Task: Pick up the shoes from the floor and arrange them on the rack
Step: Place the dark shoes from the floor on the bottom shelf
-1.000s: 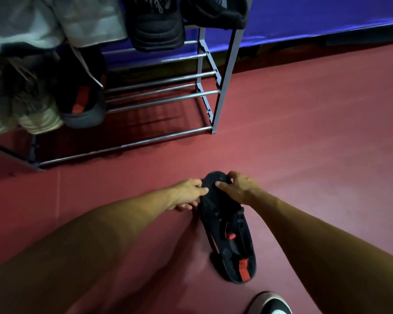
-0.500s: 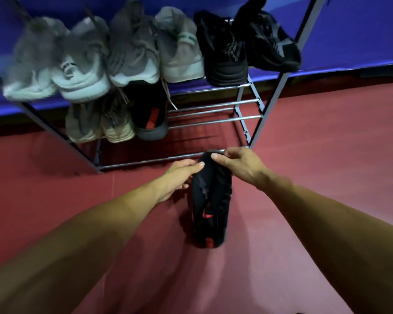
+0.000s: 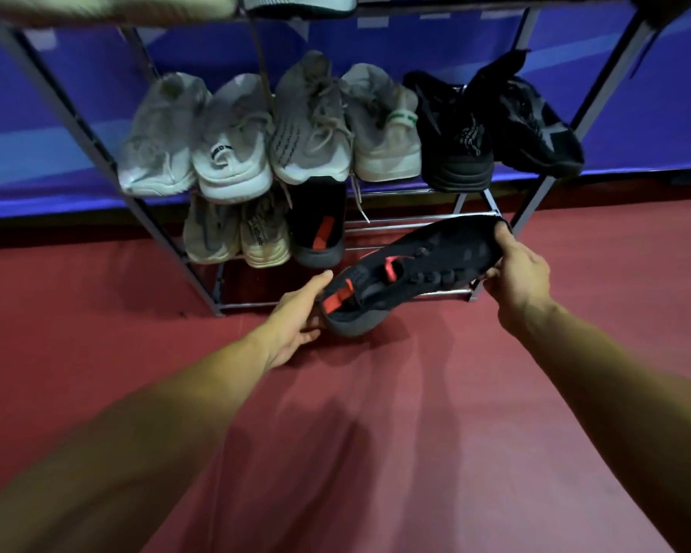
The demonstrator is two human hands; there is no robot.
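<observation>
A black shoe with red tabs (image 3: pixel 415 269) is held off the floor, lying sideways in front of the rack's lowest shelf. My right hand (image 3: pixel 517 269) grips its toe end on the right. My left hand (image 3: pixel 298 317) cups its heel on the left. The metal shoe rack (image 3: pixel 419 223) stands just behind. Its matching black shoe with a red tab (image 3: pixel 318 225) sits on the lowest shelf, next to two pale shoes (image 3: pixel 236 233). The bars to the right of that black shoe are bare.
The middle shelf holds several grey and white sneakers (image 3: pixel 272 129) and two black shoes (image 3: pixel 491 125). More shoes sit on a higher shelf at the top edge. A blue wall covering (image 3: pixel 635 125) runs behind the rack. The red floor (image 3: pixel 376 453) spreads below my arms.
The black shoe has been lifted from the floor and turned sideways, toe to the right, and carried up to the rack's lowest shelf. My view has tilted up toward the rack.
</observation>
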